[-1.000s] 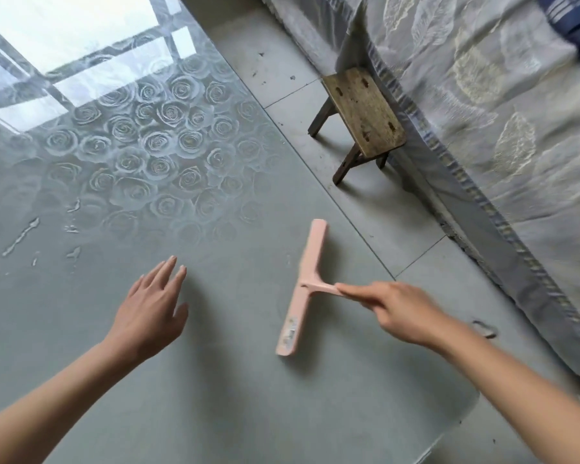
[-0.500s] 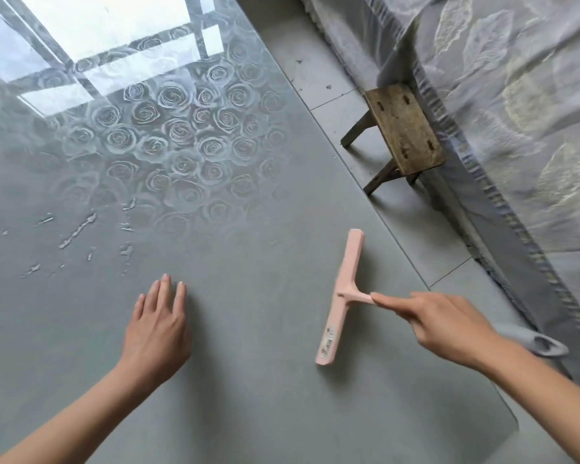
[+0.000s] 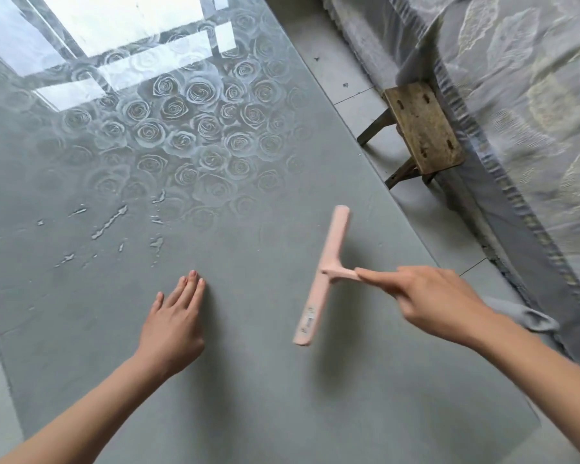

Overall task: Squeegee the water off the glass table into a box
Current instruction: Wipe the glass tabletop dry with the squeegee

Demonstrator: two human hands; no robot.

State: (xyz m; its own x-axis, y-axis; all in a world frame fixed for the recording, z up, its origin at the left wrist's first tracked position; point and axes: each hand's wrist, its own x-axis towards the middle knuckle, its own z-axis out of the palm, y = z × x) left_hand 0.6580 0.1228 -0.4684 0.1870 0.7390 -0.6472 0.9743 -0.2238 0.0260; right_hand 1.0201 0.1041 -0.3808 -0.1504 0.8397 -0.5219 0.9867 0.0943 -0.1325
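The right hand [image 3: 429,301] grips the pink plastic squeegee [image 3: 325,272] by its stubby handle, forefinger straight along it. The long blade is at the right of the counter [image 3: 248,396], too blurred to tell if it touches. The left hand [image 3: 173,324] lies flat, fingers straight, steadying. Thin water streaks [image 3: 109,222] bead far left on slick, rose-patterned glass. Best to set the blade beyond them, press evenly and draw one unbroken stroke toward an edge. No box shows.

Water streaks [image 3: 109,222] on glass table [image 3: 248,380]
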